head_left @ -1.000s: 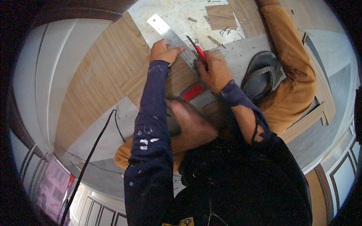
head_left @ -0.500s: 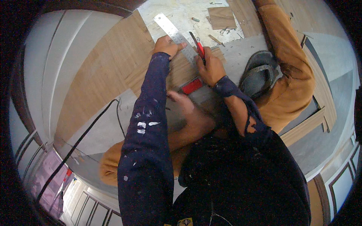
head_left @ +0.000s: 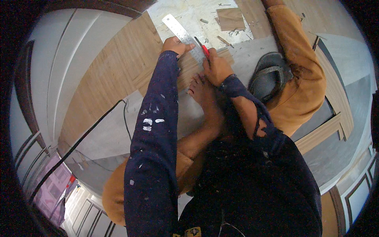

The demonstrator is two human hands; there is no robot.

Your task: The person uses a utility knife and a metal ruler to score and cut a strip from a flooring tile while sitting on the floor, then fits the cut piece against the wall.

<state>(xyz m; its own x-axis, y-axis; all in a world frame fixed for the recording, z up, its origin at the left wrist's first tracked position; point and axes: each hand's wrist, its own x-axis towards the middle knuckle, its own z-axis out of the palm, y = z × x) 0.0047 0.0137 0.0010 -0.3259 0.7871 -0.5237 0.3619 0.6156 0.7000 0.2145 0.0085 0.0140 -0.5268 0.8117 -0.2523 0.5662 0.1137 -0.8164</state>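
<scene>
A steel ruler lies slantwise over a wood-look floor plank. My left hand grips its left edge, thumb on top, and bears down on it. In my right hand is a red utility knife, with its dark blade pointing up and left along the ruler's right side. Whether the blade tip touches the plank I cannot make out. My bare foot stands with its toes on the plank's near edge, just below my right hand.
A cut piece of plank and scraps lie on a whitish board. A dark sandal is beside my right leg. Cut plank strips lie to the right. A black cable crosses at the left, near laid planks.
My foot has moved up onto the plank's near edge, where a red object showed before. The knife has shifted slightly left, closer to the ruler. My left hand stays on the ruler.
</scene>
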